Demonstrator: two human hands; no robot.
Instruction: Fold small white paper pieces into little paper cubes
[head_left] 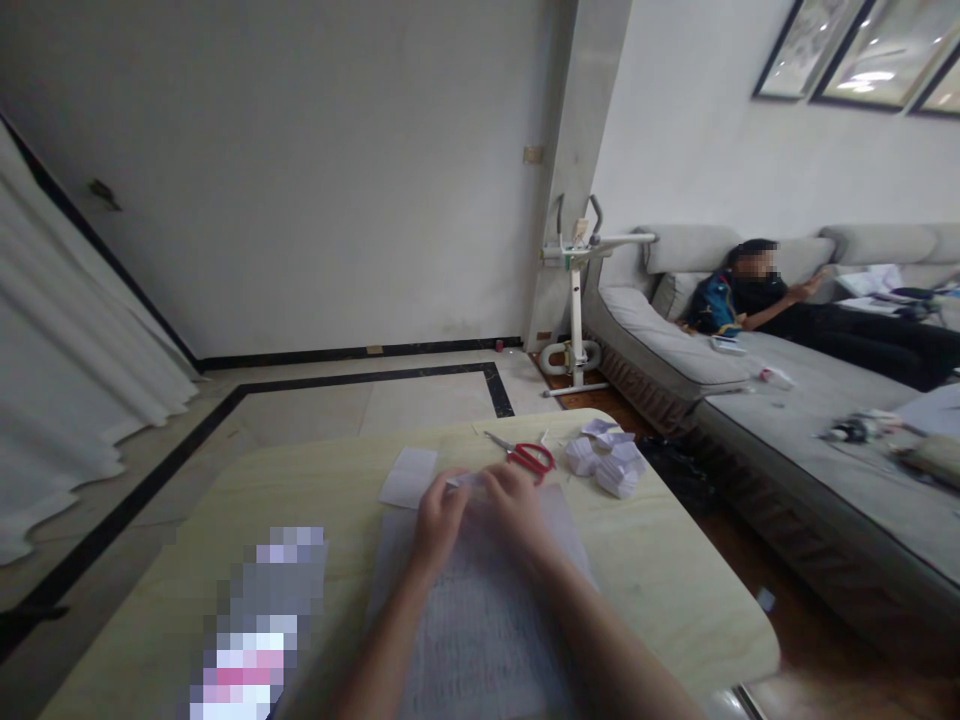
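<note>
You're in a home, a living room — the sofa (795, 450) with a person (840, 325) reclining on it shows it, as do the pictures (870, 60), curtain (75, 370) and exercise machine (576, 310).

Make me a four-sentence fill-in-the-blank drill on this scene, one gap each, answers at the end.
1. The left hand and right hand hold a small white piece of ____ between them.
2. The scissors have handles coloured ____.
3. In the picture, the folded paper pieces lie to the ____ of the scissors.
4. Framed pictures hang on the ____ above the sofa.
Missing words: paper; red; right; wall.
</note>
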